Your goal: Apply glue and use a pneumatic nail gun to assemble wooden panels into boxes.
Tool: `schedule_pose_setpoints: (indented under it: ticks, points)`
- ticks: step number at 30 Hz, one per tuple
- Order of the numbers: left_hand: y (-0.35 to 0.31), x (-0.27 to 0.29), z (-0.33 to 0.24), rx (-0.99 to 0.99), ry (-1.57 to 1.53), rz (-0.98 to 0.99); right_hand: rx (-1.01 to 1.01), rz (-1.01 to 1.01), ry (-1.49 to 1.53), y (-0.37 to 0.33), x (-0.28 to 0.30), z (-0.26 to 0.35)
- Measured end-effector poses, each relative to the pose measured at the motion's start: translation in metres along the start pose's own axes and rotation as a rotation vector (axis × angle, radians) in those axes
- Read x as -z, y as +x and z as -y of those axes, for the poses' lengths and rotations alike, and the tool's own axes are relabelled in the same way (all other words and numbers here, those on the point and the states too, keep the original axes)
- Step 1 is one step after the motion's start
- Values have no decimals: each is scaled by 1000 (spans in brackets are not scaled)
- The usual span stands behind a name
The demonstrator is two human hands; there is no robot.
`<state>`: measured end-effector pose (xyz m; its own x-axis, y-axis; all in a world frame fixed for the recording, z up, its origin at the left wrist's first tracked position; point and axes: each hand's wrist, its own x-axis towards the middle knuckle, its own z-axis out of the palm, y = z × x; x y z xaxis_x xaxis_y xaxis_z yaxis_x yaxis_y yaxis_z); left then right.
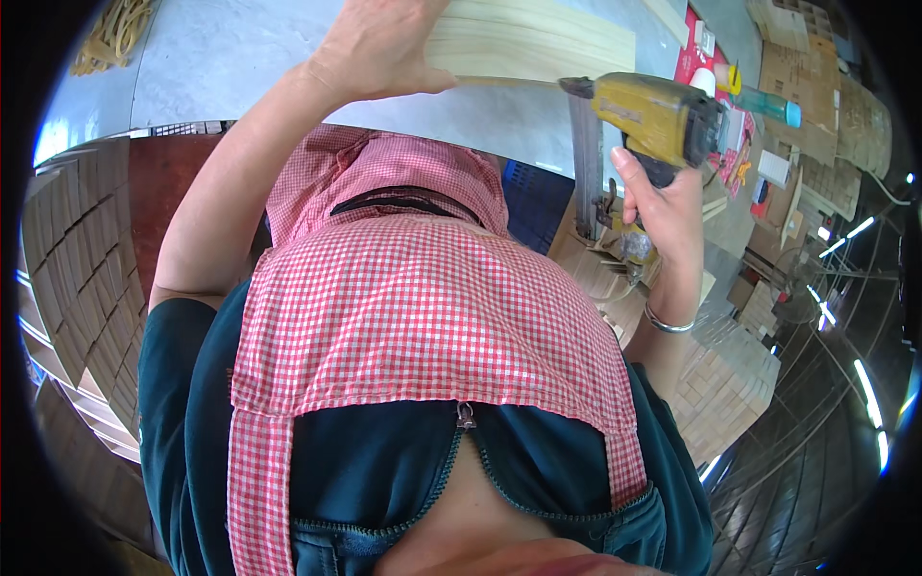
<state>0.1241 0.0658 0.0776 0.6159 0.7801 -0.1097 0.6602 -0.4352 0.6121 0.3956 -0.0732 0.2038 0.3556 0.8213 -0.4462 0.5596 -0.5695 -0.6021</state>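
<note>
Pressing flat on a pale wooden board [538,40], the left hand [379,48] steadies it. Right hand [663,206] grips a yellow nail gun [653,115] – nose at the board's near edge, its long axis running between both hands

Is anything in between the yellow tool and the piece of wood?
Nothing visible is. The yellow nail gun, gripped by the right hand, points its nose straight at the edge of the pale wood board, which the left hand presses down.
</note>
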Motion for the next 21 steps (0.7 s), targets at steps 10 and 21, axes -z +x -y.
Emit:
schedule_pose_setpoints:
  ticks: [10,21]
  points:
    - [-13,-23,51,-113,-289,-79,111,-3,69,-23,-32,25]
    - [-14,-20,39,-195,-360,-130,285,180,22,-24,-73,38]
